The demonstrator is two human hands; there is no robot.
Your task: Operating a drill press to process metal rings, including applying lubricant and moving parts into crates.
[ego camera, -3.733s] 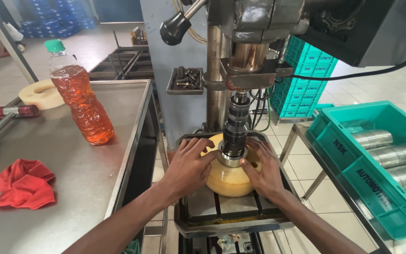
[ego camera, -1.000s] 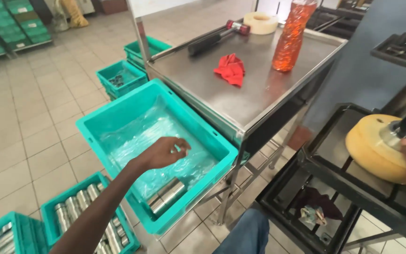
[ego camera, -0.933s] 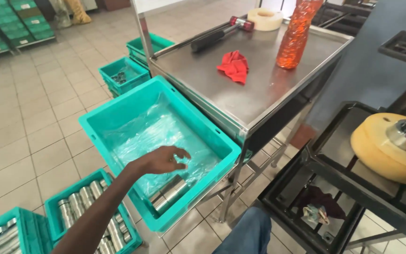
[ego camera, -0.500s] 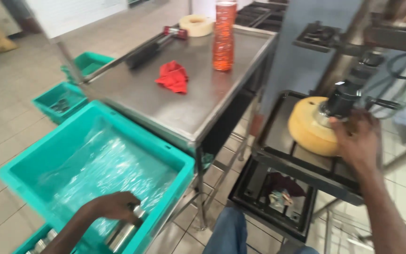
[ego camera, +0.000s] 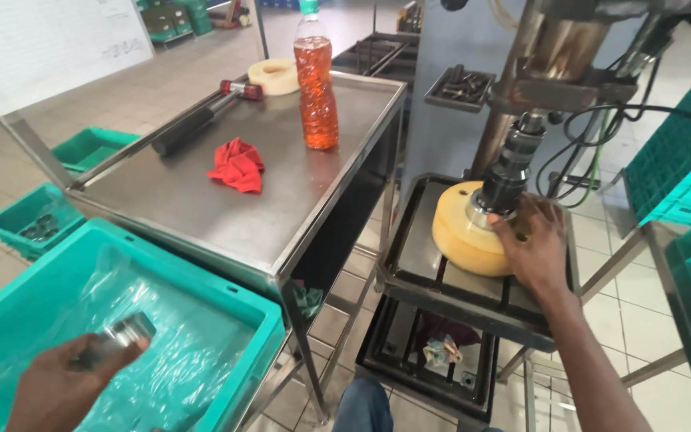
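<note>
Two hands (ego camera: 61,384), crate rim (ego camera: 269,320) close.

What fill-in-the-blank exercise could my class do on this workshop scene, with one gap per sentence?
1. The left hand holds a short metal cylinder over the ____ crate lined with clear plastic.
2. The right hand rests on the round ____ block under the drill press spindle.
3. On the steel table, the crumpled cloth is ____.
4. The bottle of orange liquid stands ____ on the table.

Missing words: teal; yellow; red; upright
</note>
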